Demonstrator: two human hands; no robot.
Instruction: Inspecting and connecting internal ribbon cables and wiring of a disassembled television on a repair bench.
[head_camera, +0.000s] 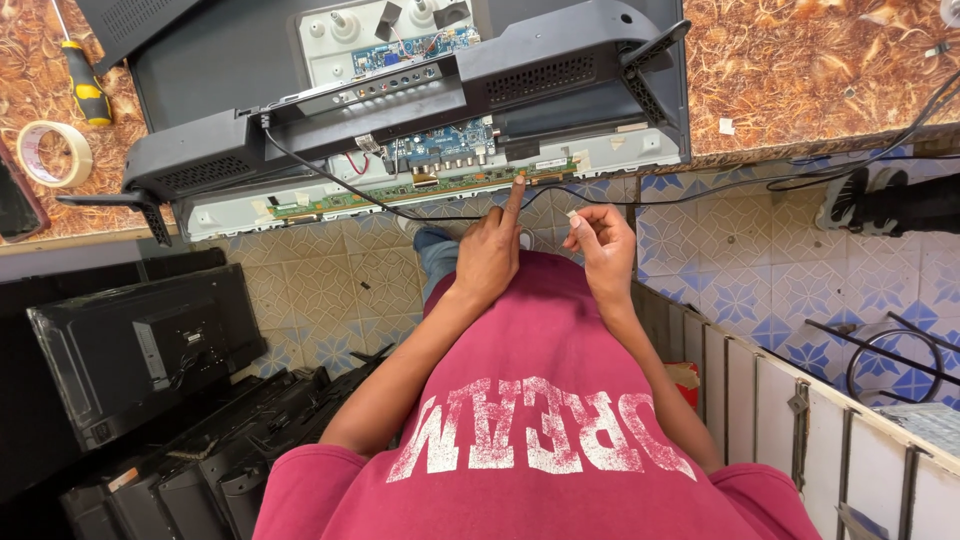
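The narrow green circuit strip (420, 188) ran along the open television's (400, 90) lower edge on the table. Your left hand (490, 250) pressed one extended fingertip to it, other fingers curled. Your right hand (603, 245) pinched a small pale piece (572, 214).

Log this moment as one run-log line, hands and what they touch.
left hand: index fingertip on green circuit strip | right hand: pinching small pale piece | opened television on table edge
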